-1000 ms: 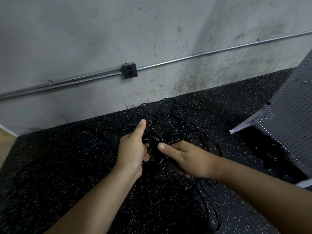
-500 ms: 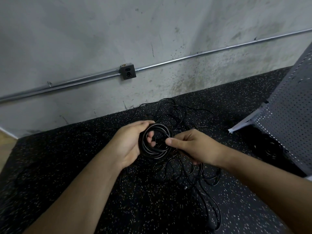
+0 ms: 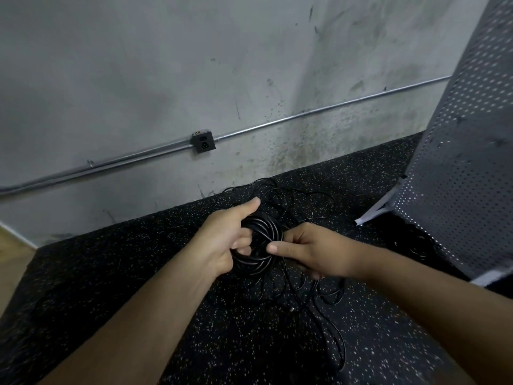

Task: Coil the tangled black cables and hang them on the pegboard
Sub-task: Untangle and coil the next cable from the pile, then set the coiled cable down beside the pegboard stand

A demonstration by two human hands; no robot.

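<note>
Here the left hand (image 3: 222, 240) grips the cable coil (image 3: 259, 250); the right hand (image 3: 313, 252) pinches it.

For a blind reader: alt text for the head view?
Left hand grips a small coil of black cable; right hand pinches its edge, over a speckled black floor. Tangled cable lies beneath; a pegboard stands at right.

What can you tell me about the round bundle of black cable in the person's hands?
The coil is a small round bundle of thin, glossy black cable, several loops wound together, plastic-coated by the look. It faces the camera, over the speckled black floor. The left hand grips its left side, fingers curled through the middle, thumb over the top. The right hand pinches its right edge. Loose strands trail from it down into the tangled cable on the floor.
</note>
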